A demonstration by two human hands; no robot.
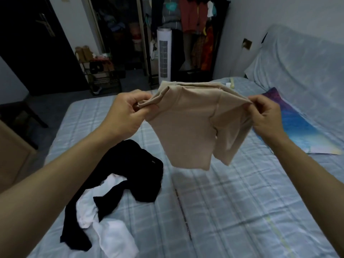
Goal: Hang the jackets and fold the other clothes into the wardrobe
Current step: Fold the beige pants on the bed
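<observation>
A beige garment (193,125) hangs in the air above the bed, folded over on itself. My left hand (128,112) pinches its left upper edge and my right hand (264,116) pinches its right upper edge. Below on the bed lie a black garment (141,174) and a white garment (111,237), tangled together at the lower left. The open wardrobe (186,25) stands at the far end of the room with clothes hanging inside.
The bed (232,211) has a light blue checked sheet. A blue and purple cloth (297,127) lies at its right side by a covered headboard. A white tower fan (163,54) stands before the wardrobe, a shoe rack (100,71) to its left, a dark door (37,43) further left.
</observation>
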